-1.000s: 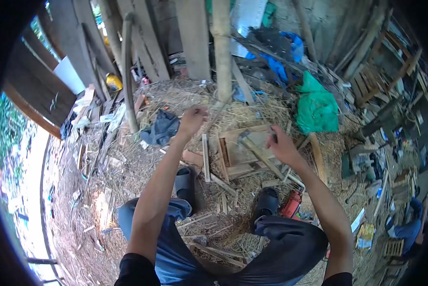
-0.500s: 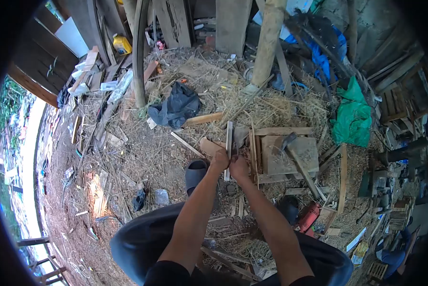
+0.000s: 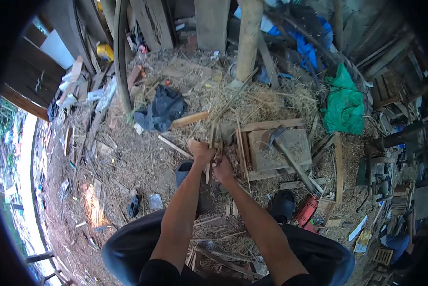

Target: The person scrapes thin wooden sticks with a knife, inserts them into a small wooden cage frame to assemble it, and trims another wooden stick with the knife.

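A narrow wooden strip (image 3: 208, 174) stands nearly lengthwise in front of me, between my knees and the wooden box-like block. My left hand (image 3: 203, 151) is closed around its middle from the left side. Close against the strip's right side, my right hand (image 3: 223, 170) has its fingers curled in; whatever they grip is too small and dark to make out. Right of the hands is a flat wooden block (image 3: 280, 153) framed by loose wood pieces. A hammer (image 3: 290, 157) lies slantwise across it, its dark head toward the far left.
Dark slippers (image 3: 283, 205) are on my feet. A red object (image 3: 307, 210) lies at the right foot. Black plastic (image 3: 161, 109), a green sack (image 3: 343, 107) and a wooden post (image 3: 248, 43) stand or lie farther off. Straw, shavings and wood scraps cover the ground.
The view has shifted, so the scene sits farther left. The strip has turned from showing a pale broad face to a thinner side, and the right hand has lowered slightly along it.
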The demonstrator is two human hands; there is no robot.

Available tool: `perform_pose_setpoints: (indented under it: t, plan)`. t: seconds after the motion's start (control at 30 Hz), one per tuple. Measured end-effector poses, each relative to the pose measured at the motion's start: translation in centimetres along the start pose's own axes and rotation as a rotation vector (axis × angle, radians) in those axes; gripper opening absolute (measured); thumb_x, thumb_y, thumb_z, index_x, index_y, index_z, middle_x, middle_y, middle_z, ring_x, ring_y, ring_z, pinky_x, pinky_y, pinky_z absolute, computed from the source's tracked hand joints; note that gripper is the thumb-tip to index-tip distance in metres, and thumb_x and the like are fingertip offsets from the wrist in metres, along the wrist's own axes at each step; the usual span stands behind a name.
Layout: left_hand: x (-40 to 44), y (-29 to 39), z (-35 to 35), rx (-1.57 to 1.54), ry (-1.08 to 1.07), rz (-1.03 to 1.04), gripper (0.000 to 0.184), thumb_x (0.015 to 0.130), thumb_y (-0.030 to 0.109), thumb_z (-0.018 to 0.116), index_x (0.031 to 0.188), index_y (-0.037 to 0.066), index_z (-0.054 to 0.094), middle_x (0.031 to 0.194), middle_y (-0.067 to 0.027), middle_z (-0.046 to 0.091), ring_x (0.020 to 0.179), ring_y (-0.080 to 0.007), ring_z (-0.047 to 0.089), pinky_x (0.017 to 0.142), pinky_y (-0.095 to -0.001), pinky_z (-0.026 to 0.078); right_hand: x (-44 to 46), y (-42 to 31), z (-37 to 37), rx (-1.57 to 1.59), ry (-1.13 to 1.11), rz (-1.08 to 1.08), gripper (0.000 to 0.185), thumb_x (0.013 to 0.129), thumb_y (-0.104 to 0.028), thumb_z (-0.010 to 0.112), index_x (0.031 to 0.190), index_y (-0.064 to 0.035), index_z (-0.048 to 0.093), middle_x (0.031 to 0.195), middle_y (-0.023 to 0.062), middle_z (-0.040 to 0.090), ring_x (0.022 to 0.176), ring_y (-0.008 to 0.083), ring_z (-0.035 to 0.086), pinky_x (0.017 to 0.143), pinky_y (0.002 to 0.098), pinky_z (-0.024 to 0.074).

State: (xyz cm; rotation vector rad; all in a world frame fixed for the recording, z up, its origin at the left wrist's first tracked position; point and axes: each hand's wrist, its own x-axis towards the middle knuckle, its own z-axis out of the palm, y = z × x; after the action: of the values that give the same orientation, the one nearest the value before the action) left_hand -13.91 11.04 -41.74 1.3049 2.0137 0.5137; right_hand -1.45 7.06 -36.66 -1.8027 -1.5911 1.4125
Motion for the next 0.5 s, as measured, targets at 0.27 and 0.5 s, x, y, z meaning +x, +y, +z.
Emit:
perform_pose_setpoints:
  t: [0.27,0.5]
  plan:
    - [-6.8,9.4,-15.7,-0.394,-0.063,0.022,0.029,0.075,0.024,0.063,0.091,0.0,0.064,0.074,-0.0088,0.064,0.07,-0.0214,0.062,0.063,-0.0341,0.048,-6.3,-10.7,-9.1,-0.173,0.103,-0.242,0.028,0.089,-0.021,0.05,0.105,0.0023,0.049,0.085,0.0245,0.061,0.084,0.0418,0.059,0.07,0.0481,0.0453]
    - [-12.9,20.7,-23.0,-0.372,-0.023,0.31,0.029,0.089,0.031,0.054,0.093,0.003,0.061,0.079,-0.0055,0.063,0.067,-0.0129,0.058,0.057,-0.0269,0.047,-15.6,-18.4,-24.5,-0.237,0.163,-0.472,0.03,0.086,-0.028,0.057,0.092,0.0014,0.056,0.078,0.0167,0.063,0.074,0.03,0.062,0.068,0.0414,0.047]
